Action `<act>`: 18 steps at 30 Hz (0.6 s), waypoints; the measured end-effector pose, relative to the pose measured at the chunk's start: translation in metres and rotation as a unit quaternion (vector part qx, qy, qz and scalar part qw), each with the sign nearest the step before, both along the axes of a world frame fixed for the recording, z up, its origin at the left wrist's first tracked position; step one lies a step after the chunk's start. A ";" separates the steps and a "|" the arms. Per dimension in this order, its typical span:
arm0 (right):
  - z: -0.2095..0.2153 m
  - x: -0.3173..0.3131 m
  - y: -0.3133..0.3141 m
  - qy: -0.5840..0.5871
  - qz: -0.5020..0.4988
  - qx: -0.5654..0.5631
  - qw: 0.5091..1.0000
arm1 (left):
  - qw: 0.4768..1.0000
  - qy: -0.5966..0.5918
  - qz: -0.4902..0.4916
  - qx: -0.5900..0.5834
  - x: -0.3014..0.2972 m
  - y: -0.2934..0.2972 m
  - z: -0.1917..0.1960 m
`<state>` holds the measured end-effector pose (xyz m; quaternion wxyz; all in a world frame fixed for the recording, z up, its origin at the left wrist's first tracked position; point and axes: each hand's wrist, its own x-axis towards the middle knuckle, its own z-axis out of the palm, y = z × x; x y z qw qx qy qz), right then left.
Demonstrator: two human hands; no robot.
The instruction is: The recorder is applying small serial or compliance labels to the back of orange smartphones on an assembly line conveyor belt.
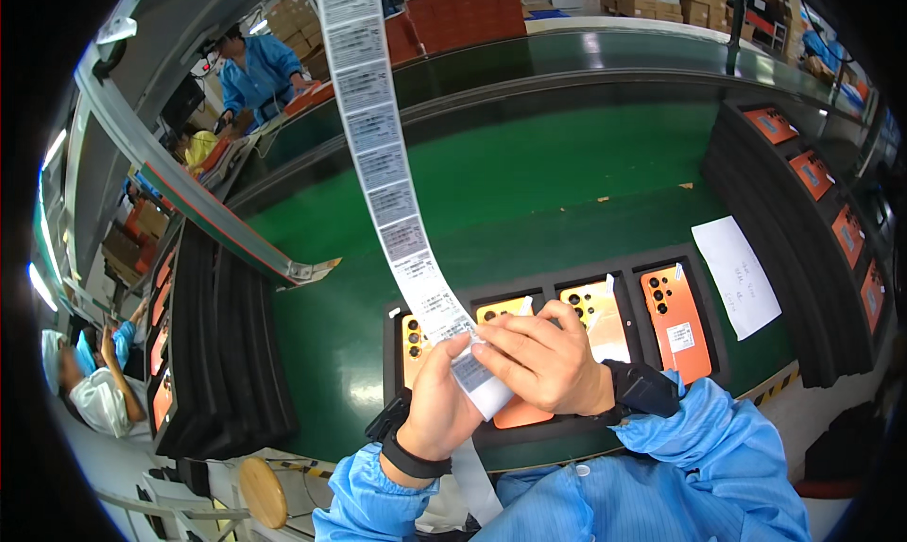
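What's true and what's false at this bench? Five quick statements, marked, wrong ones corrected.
1. The left hand and right hand both touch the label strip. True.
2. The front row's rightmost phone bears a white label. True.
3. That phone's back is blue. False: it is orange.
4. The paper sheet lies left of that phone. False: the paper sheet lies to its right.
5. The right sleeve is blue. True.

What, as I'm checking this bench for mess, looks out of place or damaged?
Small yellowish flecks mark the otherwise plain green work surface; whether scraps or worn spots, I cannot tell. The white handwritten paper sheet lies askew beside the black rectangular foam tray holding orange phones. No spill shows.
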<state>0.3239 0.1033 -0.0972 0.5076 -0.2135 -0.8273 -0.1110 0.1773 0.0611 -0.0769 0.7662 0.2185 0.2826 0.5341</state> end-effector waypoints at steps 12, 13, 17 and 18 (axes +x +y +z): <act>0.015 0.031 0.011 0.208 0.118 -0.232 0.943 | 0.932 0.324 0.054 0.151 -0.044 0.061 0.010; 0.015 0.038 0.014 0.225 0.095 -0.235 0.941 | 0.884 0.428 0.028 0.189 -0.041 0.069 0.012; 0.018 0.054 0.019 0.316 0.055 -0.256 0.912 | 0.589 0.687 -0.050 0.422 -0.022 0.092 -0.011; 0.016 0.058 0.021 0.314 0.053 -0.256 0.913 | 0.547 0.720 -0.088 0.418 -0.014 0.093 -0.015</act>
